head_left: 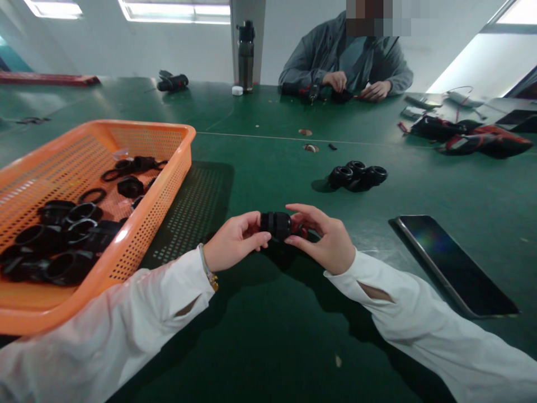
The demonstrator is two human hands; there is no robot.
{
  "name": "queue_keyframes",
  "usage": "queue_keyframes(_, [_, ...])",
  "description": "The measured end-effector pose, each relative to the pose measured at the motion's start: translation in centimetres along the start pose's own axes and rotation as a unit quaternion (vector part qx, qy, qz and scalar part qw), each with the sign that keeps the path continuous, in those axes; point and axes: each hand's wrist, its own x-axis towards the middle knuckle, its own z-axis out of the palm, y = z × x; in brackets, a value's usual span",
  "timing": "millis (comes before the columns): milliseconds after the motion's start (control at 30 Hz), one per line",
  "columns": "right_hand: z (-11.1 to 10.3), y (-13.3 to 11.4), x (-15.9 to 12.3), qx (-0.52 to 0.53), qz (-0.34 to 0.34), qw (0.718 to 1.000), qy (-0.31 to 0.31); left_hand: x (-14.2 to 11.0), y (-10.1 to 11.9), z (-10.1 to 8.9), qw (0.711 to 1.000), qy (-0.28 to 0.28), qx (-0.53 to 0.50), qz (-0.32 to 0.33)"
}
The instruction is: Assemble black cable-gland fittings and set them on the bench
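Observation:
A black plastic cable gland [276, 225] with a ribbed nut is held level just above the green table. My left hand [235, 240] grips its left end between thumb and fingers. At the right end, the thumb and curved fingers of my right hand [323, 235] close around the nut. Beyond my hands, a small group of black cable glands [356, 174] stands together on the table. To the left, an orange basket [146, 238] holds several loose black parts, among them a thin black ring [92, 195] and a nut-shaped piece [130, 186].
A phone [455, 263] lies right of my right hand. Across the green table [260, 336] a person in a grey jacket [310, 53] handles dark items. A bottle [245, 59], a black tool [173, 81] and red-and-black bundles [482, 137] lie farther off.

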Motion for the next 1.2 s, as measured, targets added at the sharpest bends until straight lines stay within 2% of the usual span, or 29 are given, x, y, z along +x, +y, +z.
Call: queue_keyframes(1200, [-0.34, -0.25, 0.19, -0.049, 0.008, 0.998, -0.033, -0.08, 0.07, -0.07, 1.000, 0.000, 0.017, -0.001])
